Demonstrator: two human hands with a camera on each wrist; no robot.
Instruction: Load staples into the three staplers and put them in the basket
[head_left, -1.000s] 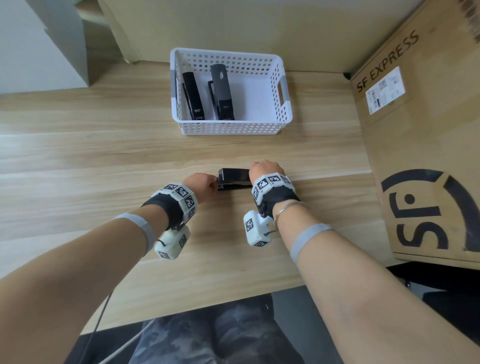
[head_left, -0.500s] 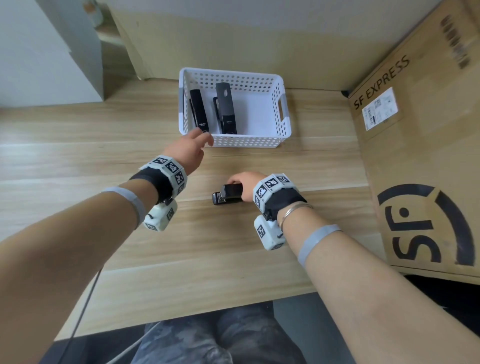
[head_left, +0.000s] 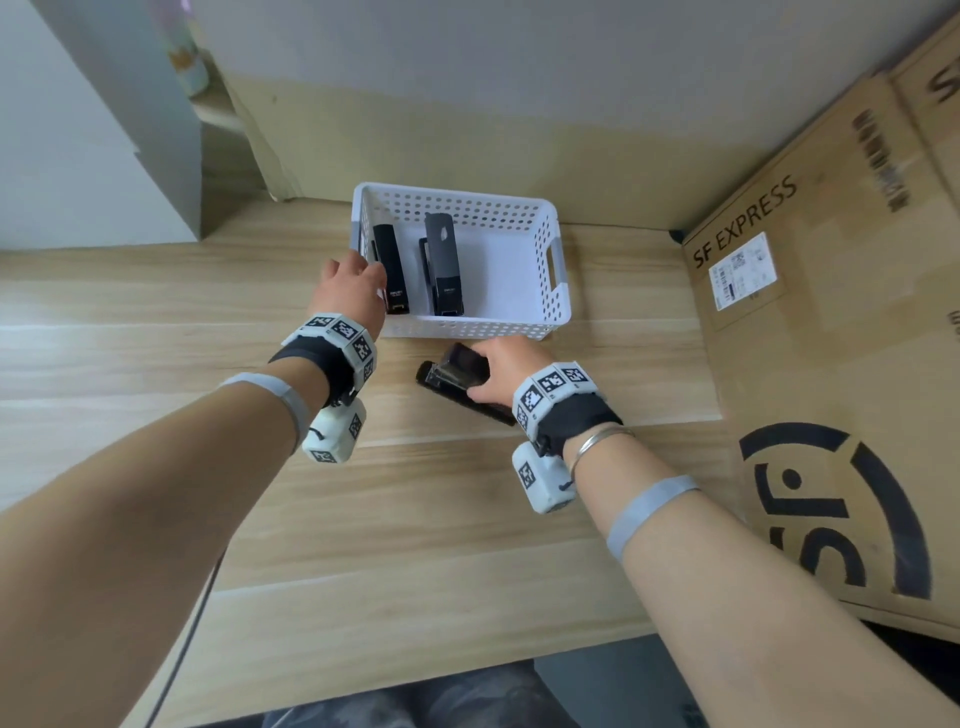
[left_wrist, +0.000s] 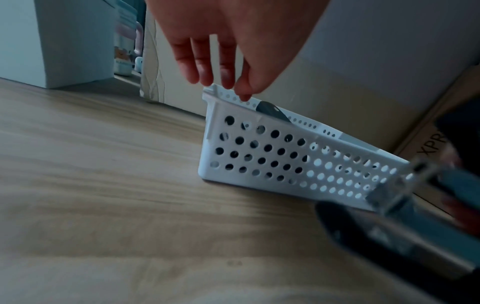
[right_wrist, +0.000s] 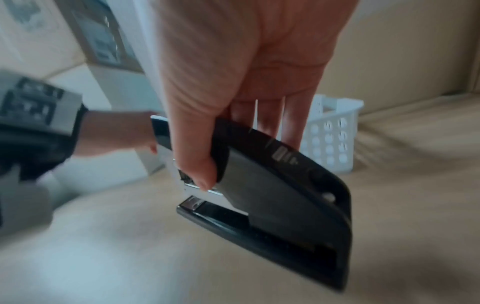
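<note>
A white perforated basket (head_left: 550, 280) stands at the back of the wooden table. Inside lie a black stapler (head_left: 390, 275) and a grey stapler (head_left: 442, 270). My right hand (head_left: 493, 369) grips a third, black stapler (head_left: 452, 382) just in front of the basket's front wall; in the right wrist view the thumb and fingers (right_wrist: 205, 174) clamp the closed stapler (right_wrist: 272, 195), held tilted above the table. My left hand (head_left: 358, 283) is at the basket's front left corner. Its straight fingers (left_wrist: 221, 78) hang at the rim of the basket (left_wrist: 272, 154).
A large SF EXPRESS cardboard box (head_left: 831, 364) walls off the right side. Cardboard (head_left: 467, 145) stands behind the basket, and a pale box (head_left: 104, 130) and a mug (head_left: 187, 67) are at the back left. Bare wooden table (head_left: 156, 338) lies to the left and in front.
One second ago both hands were on the stapler lying on the table. The left hand let go and moved forward to the basket's corner. The right hand lifted the stapler and brought it toward the basket.
</note>
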